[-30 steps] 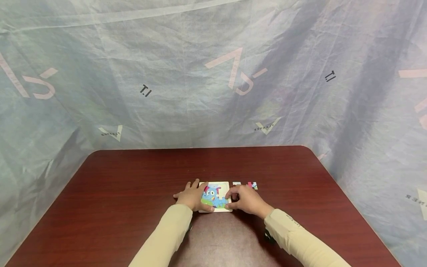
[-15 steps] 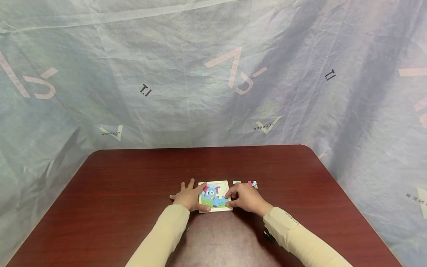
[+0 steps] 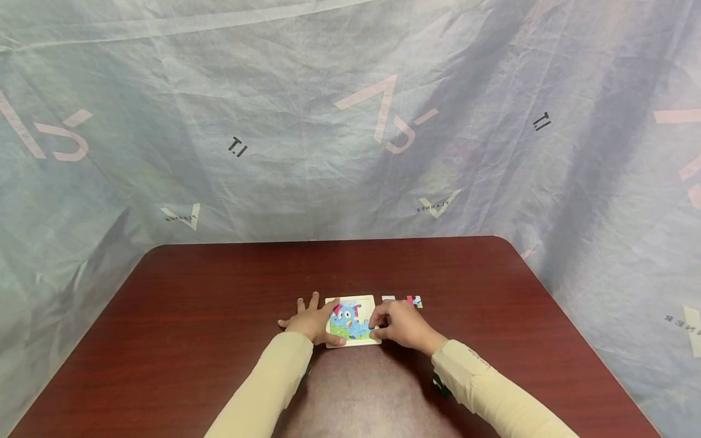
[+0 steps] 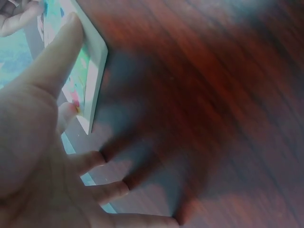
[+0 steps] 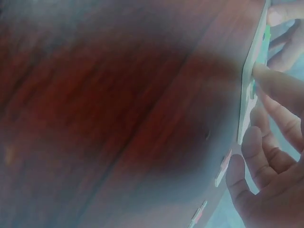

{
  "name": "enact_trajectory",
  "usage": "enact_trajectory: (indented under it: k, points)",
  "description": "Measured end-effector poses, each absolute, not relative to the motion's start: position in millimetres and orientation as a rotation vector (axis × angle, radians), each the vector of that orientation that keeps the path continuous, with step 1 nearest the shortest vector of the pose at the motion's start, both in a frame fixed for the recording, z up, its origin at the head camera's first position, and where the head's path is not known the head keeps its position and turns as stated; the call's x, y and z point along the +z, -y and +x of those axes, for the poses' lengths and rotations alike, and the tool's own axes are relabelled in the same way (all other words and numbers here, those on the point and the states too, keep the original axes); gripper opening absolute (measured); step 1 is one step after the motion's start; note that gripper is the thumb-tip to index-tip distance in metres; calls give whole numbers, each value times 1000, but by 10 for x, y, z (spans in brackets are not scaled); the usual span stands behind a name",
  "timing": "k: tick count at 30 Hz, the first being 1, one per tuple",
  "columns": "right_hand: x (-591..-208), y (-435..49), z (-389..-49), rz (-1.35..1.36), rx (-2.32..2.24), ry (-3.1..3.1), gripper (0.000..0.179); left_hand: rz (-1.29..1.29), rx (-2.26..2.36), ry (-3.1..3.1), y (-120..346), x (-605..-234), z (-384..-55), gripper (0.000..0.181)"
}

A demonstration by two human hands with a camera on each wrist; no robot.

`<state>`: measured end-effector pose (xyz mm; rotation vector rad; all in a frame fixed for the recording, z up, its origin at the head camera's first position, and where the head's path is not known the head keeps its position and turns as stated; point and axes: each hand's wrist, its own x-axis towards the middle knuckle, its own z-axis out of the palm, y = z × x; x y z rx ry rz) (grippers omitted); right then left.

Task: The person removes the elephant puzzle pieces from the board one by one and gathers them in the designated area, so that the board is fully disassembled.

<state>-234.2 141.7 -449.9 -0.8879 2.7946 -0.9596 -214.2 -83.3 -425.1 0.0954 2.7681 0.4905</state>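
Observation:
A small square jigsaw puzzle board [image 3: 359, 344] with a pale frame lies on the table, its picture a blue cartoon animal on green. My left hand [image 3: 311, 322] is spread at its left side. The thumb and index finger rest on the frame while the other fingers fan out over the table. At the right side, my right hand [image 3: 406, 326] pinches a puzzle piece [image 3: 366, 332] at the board's lower right, thumb and index finger curled in. A pale gap shows at the board's upper right. Much of the pinched piece is hidden by the fingertips.
Just beyond my right hand lie loose puzzle pieces, a pale one [image 3: 388, 298] and a pink-and-blue cluster [image 3: 415, 302]. The dark red table [image 3: 230, 280] reaches back to a hanging grey cloth [image 3: 306, 121] that surrounds it on the sides too.
My left hand has shifted slightly left, its thumb sliding back toward the board's left side. The right hand stays nearly still at the lower right of the puzzle.

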Motion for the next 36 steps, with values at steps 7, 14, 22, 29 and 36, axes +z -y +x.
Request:
enact_trajectory:
  k: [7,14,22,29,36]
  points:
    - [-4496,-1445,-2342,-884,-922,-2799,19,95,432,-2734,830,-4206,-2106,90]
    - [-4511,-1448,-2356,-921,-895,-2818,18,80,421,-2703,822,-4158,-2082,90]
    - [-4517,-1445,-2370,-930,-931,-2805,18,47,472,-2654,824,-4146,-2103,87]
    - [-4523,-1457,-2371,-935,-922,-2768,16,33,450,-2684,800,-4195,-2109,70]
    - [-4528,-1463,-2369,-951,-940,-2770,17,25,469,-2699,774,-4182,-2105,71]
